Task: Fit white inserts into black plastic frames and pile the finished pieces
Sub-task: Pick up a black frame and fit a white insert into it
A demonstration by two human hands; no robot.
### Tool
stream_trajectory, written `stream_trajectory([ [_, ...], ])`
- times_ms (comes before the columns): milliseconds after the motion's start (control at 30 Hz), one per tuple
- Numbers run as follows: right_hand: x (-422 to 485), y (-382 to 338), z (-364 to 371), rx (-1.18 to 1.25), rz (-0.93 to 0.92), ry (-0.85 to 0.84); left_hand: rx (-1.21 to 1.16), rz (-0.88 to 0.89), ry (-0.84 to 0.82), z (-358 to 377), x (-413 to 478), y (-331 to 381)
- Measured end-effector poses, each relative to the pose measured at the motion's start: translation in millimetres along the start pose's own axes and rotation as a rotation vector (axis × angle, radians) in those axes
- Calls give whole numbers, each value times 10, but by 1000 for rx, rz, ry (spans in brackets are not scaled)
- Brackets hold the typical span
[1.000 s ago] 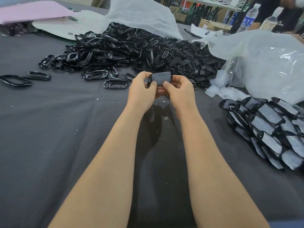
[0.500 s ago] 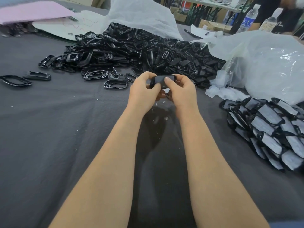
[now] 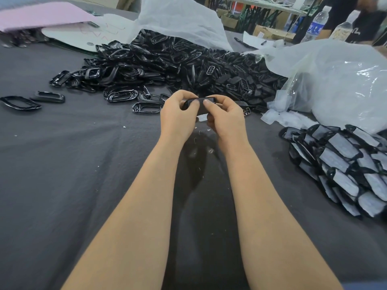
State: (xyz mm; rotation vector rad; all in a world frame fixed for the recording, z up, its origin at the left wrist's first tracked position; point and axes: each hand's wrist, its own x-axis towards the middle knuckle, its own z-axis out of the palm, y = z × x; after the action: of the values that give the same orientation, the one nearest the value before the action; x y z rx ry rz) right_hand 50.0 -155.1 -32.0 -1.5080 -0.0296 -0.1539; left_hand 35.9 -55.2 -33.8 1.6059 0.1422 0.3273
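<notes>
**On the grey cloth, both thumbs move onto the frame**

A dark grey cloth [image 3: 62,164] covers the worktable. A heap of loose frames [image 3: 178,65] lies at 12 o'clock, a clear plastic bag [image 3: 335,80] at 2 o'clock, and the finished pile [image 3: 345,164], white faces showing, at 3 to 4 o'clock.

A second ago the black frame [image 3: 201,101] was held by its ends, its face uncovered. Since then the right thumb, then the left, has slid onto that face. This looks like an insert being pressed home, so this piece is probably near done and not yet piled.

The left hand [image 3: 178,120] and right hand [image 3: 227,122] hold the frame up above the cloth at centre, towards 12 o'clock. Both are curled tight round it, thumbs [image 3: 207,103] on top and fingers tucked beneath. A white sliver [image 3: 202,117] shows between the hands; whether it is the insert I cannot tell.
</notes>
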Motion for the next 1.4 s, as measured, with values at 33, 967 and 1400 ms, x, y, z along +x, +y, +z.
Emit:
stream_trajectory([
  [33,-3,-3,5,-6,5,6,-14,-8,5,1,3,-3],
  [967,-1,11,11,-108,36,56,-55,-85,-35,27,41,-52],
  [1400,32,35,-13,-54,93,44,-105,-112,4,27,49,-63],
])
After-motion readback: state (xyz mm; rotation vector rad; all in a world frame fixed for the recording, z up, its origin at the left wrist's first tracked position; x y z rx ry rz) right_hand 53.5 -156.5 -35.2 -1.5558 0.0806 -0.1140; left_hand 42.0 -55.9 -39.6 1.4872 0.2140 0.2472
